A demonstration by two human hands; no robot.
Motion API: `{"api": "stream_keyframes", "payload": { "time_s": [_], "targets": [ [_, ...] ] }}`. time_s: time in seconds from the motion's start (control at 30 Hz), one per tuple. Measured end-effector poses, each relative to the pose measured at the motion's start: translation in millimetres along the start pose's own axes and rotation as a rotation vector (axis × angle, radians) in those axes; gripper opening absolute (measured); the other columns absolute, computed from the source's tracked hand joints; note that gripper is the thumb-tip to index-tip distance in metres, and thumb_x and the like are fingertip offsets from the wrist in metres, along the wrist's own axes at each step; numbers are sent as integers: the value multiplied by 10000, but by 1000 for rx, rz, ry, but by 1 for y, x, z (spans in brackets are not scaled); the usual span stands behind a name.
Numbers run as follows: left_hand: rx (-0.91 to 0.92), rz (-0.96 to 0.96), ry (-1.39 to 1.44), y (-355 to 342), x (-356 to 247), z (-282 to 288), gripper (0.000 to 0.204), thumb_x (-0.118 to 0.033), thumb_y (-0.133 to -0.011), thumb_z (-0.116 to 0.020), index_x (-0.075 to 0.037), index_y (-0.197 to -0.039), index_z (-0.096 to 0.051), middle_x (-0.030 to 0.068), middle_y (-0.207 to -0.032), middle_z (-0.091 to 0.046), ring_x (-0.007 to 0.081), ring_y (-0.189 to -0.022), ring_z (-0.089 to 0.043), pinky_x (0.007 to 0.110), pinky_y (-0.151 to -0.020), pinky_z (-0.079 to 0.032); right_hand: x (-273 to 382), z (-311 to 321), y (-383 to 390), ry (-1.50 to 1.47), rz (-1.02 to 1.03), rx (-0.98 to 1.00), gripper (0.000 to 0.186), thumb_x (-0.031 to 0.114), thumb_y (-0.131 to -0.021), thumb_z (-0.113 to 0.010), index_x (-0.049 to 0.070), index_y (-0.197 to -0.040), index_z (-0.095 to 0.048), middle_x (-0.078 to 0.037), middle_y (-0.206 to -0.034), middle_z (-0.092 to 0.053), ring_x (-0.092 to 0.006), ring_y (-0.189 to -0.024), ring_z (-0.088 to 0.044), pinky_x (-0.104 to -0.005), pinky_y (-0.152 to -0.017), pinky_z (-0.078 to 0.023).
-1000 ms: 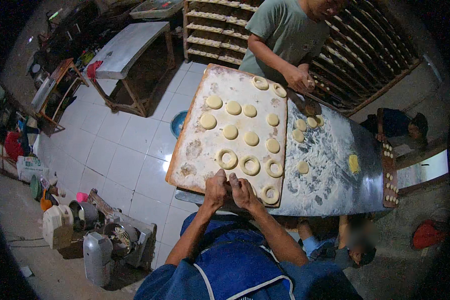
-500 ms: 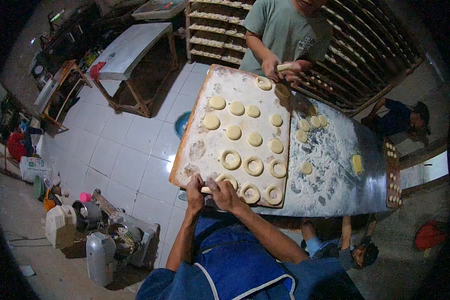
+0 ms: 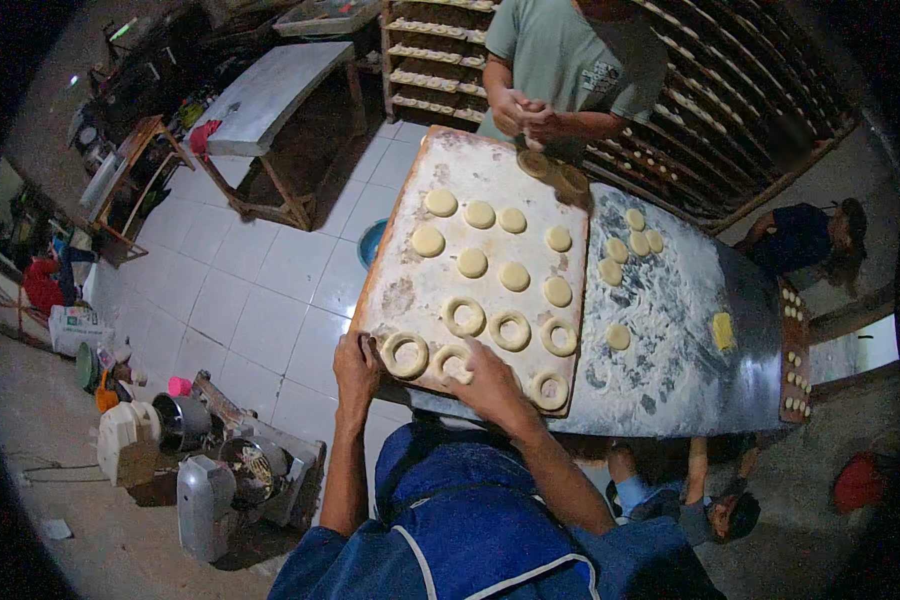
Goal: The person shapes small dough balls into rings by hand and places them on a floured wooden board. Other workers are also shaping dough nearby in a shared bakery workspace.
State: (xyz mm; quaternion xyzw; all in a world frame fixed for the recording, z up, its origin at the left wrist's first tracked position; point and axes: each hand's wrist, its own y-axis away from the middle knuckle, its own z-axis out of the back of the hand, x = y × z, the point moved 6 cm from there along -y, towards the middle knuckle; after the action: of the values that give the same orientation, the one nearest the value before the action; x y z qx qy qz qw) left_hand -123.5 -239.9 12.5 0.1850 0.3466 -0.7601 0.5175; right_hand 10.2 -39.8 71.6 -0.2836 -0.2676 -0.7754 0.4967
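My left hand (image 3: 358,368) is at the near left corner of a floured wooden board (image 3: 402,296), fingers curled against its edge beside a raw dough ring (image 3: 405,355). My right hand (image 3: 495,385) reaches over the board's near edge, its fingers closed on the side of another dough ring (image 3: 451,366). That hand partly hides a further ring to its right. Farther along lie several dough rings (image 3: 510,330). Beyond them are rows of flat dough discs (image 3: 472,263) without holes.
Across the board stands a co-worker (image 3: 560,75), hands together above its far edge. Right of it, a floury metal table (image 3: 670,320) carries loose dough discs (image 3: 618,337) and a yellow scraper-like piece (image 3: 722,331). Racks (image 3: 440,55) line the back; mixers (image 3: 205,505) stand at lower left.
My hands have moved apart: the left to the board's corner, the right onto a ring. A ring now lies flat at the near left corner. The co-worker's hands have come together and shifted left.
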Motion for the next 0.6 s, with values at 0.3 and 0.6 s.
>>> {"api": "stream_keyframes", "payload": {
  "time_s": [0.3,0.6],
  "targets": [
    [72,-36,96,5,-24,-20,176,-170,-787,-689,-11,-830,-627,141,-767,-601,288,-700,-590,396,-615,-459,-247,139,45,118,-433,-447,480,180,-789,-686,26,-1203,-498,-166,-911,-616,-300,-852,-611,-415,-763,-480],
    [28,-10,65,-5,-34,-4,208,-167,-767,-716,-15,-870,-618,133,-773,-562,293,-711,-565,399,-634,-448,-311,170,22,435,-365,-516,428,226,-825,-646,41,-1182,-498,-213,-1014,-572,-371,-912,-553,-495,-872,-396]
  ]
}}
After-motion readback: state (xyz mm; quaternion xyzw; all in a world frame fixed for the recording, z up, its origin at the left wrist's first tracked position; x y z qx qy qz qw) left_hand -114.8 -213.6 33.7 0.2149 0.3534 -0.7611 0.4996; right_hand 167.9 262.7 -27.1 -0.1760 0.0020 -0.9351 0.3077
